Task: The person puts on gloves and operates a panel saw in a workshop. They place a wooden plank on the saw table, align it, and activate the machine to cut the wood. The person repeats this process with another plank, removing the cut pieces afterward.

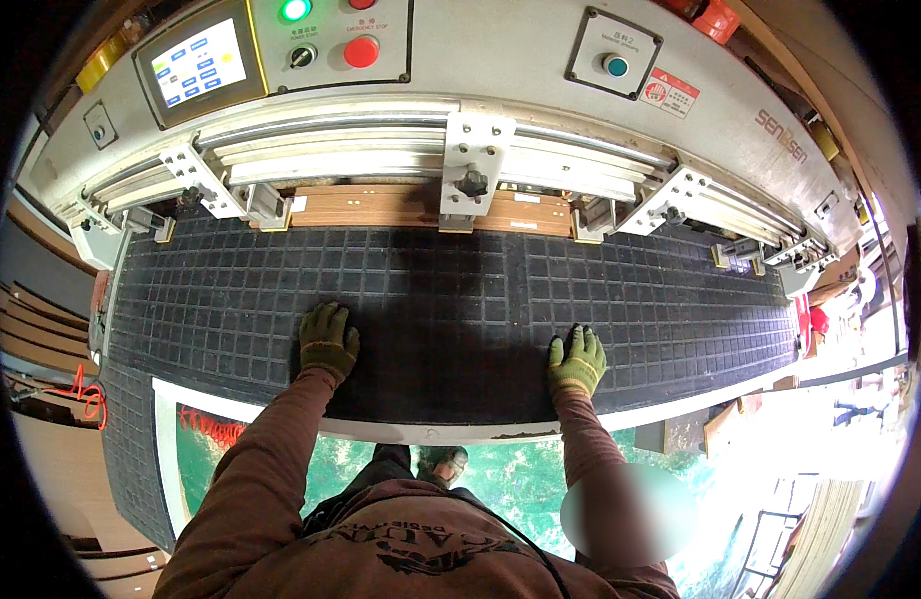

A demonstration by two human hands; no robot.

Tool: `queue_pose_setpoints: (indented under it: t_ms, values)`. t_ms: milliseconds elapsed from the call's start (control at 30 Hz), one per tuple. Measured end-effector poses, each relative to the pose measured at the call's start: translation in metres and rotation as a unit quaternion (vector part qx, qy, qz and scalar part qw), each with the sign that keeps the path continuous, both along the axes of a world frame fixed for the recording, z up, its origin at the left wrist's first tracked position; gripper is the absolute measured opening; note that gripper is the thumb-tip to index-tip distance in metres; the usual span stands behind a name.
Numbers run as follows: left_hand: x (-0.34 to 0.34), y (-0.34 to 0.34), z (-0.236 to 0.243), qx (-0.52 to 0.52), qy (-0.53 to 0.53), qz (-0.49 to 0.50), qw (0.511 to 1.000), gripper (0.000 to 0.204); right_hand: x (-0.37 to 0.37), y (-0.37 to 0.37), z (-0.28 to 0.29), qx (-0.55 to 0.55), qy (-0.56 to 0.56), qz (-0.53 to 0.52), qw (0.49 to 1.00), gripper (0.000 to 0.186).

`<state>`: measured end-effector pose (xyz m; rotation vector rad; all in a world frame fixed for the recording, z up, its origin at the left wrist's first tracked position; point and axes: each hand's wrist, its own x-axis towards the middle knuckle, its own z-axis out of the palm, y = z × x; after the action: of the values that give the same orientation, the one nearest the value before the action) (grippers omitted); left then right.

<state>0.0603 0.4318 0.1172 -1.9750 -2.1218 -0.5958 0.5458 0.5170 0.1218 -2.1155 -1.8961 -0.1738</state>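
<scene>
My left hand (326, 341), in a green glove, rests palm down on the black gridded bed (243, 295) of a machine, left of a dark shadow. My right hand (577, 361), gloved alike, rests on the same surface near its front edge, fingers apart. Neither holds anything. Beyond them, wood-grain boards (365, 206) lie along the back of the bed, partly hidden by a metal central clamp block (472, 170). More clamp fixtures (655, 200) sit on rails to either side.
A grey control housing carries a touchscreen (196, 65) and buttons (360, 53). Orange coiled hose (89, 394) hangs at left, beside stacked panels (43, 329). Below the bed's white front edge show green floor (680, 489) and my feet. Pale boards (820, 529) stand at lower right.
</scene>
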Motion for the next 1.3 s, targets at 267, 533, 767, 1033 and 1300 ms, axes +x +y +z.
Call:
queue_pose_setpoints:
  t_ms: [267, 533, 767, 1033, 1300]
  values:
    - [-0.0005, -0.0006, 0.0015, -0.003, -0.012, -0.006, 1.0, 0.046, 0.0015, 0.0013, -0.0026, 0.0, -0.001, 0.003, 1.0, 0.063]
    - [0.0007, 0.0002, 0.0039, -0.003, -0.014, -0.004, 1.0, 0.046, 0.0008, 0.0006, -0.0006, 0.0, 0.002, 0.004, 1.0, 0.063]
    - [0.0012, -0.0001, 0.0034, -0.012, -0.011, -0.001, 1.0, 0.047, 0.0024, -0.0002, -0.0023, 0.006, -0.002, 0.008, 1.0, 0.063]
    - [0.0011, -0.0007, 0.0031, -0.007, -0.015, -0.005, 1.0, 0.048, 0.0007, -0.0002, 0.0024, -0.004, 0.009, 0.005, 1.0, 0.063]
    - [0.001, -0.0029, 0.0019, -0.033, -0.009, 0.02, 0.999, 0.048, -0.0018, -0.0002, 0.004, -0.039, 0.004, -0.007, 0.999, 0.065]
